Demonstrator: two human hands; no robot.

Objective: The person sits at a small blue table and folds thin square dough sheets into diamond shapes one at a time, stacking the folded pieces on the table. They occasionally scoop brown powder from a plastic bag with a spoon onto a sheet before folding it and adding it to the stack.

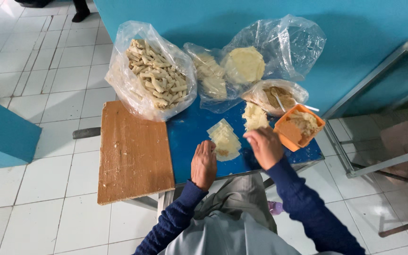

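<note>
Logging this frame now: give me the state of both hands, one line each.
Left hand: open, flat on the blue table, beside the wrapper sheets.
Right hand: fingers curled over the wrapper sheets; a grip cannot be told.

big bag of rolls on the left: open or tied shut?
Open. The plastic bag gapes at its mouth, with the heap of rolls showing uncovered inside it; no knot visible.

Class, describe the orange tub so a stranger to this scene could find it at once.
Start at the blue table. At its right edge, just beyond the right hand, sits the orange tub of pale filling. It is the only rigid, brightly coloured container; the others are clear plastic bags.
</note>
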